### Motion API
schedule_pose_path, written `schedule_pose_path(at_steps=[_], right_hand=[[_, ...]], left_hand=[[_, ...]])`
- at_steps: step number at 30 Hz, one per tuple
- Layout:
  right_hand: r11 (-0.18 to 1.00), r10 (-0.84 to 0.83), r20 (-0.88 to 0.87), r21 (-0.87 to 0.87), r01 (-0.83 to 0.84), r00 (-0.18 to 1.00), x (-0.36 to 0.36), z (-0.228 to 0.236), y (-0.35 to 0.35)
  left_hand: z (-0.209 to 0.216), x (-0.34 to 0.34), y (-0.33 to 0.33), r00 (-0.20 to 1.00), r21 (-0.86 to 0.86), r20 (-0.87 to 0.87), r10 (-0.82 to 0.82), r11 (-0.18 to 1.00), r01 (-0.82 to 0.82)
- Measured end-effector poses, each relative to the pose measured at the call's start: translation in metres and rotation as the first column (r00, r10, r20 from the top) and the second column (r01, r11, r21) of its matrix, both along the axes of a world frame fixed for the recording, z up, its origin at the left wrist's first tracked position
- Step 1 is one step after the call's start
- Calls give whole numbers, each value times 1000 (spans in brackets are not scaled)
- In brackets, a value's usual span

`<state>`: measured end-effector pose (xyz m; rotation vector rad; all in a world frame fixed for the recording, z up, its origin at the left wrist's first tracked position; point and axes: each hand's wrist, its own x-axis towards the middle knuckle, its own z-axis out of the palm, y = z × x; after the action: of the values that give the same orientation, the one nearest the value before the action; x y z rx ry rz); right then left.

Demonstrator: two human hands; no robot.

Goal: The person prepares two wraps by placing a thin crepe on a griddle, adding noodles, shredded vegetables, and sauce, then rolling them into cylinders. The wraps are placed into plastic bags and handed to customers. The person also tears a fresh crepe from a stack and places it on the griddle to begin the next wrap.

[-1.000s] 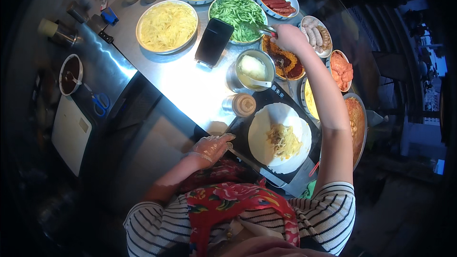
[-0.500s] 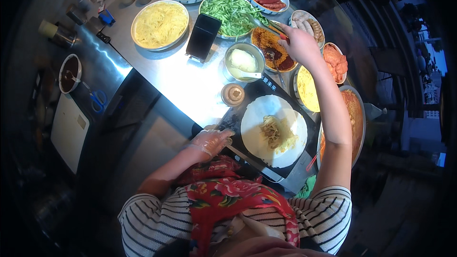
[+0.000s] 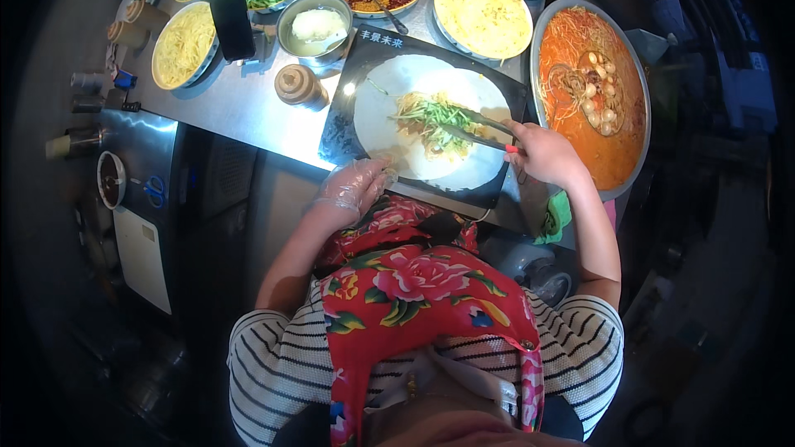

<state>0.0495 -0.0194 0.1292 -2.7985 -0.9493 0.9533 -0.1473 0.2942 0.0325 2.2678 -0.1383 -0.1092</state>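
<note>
A thin round white pancake [image 3: 374, 126] lies flat on a black square board. In its middle is a heap of green cucumber shreds [image 3: 443, 116] over pale shreds. My right hand [image 3: 548, 153], bare, is closed on metal tongs [image 3: 484, 122] with red on the handles; their tips rest at the cucumber heap. My left hand [image 3: 354, 186], in a clear plastic glove, is at the board's near left edge beside the pancake. Its fingers are curled; what they grip, if anything, is hidden.
Beyond the board [image 3: 344, 136] stand a squeeze bottle [image 3: 300, 87], a metal pot [image 3: 286, 33], and bowls of brown crumbs [image 3: 397, 7] and yellow shreds [image 3: 483, 12]. A large oval tray of red broth [image 3: 609, 161] lies to the right. A green cloth [image 3: 556, 217] hangs near the front edge.
My right hand has come back from the far cucumber bowl with the tongs. Cucumber shreds now lie on the pancake's filling. The whole view has shifted; my left hand stays by the board's edge.
</note>
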Motion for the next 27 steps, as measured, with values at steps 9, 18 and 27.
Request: schedule_pose_path(at_steps=[9, 18, 27], right_hand=[[958, -183, -66, 210, 193, 981, 35, 16, -35], [948, -306, 639, 136, 288, 706, 157, -101, 90], [575, -92, -951, -294, 764, -297, -6, -144, 269]], left_hand=[[8, -2, -33, 1000, 11, -4, -4, 1000, 4], [17, -14, -22, 991, 11, -53, 127, 992, -126], [-20, 55, 125, 660, -768, -214, 720, 293, -569]])
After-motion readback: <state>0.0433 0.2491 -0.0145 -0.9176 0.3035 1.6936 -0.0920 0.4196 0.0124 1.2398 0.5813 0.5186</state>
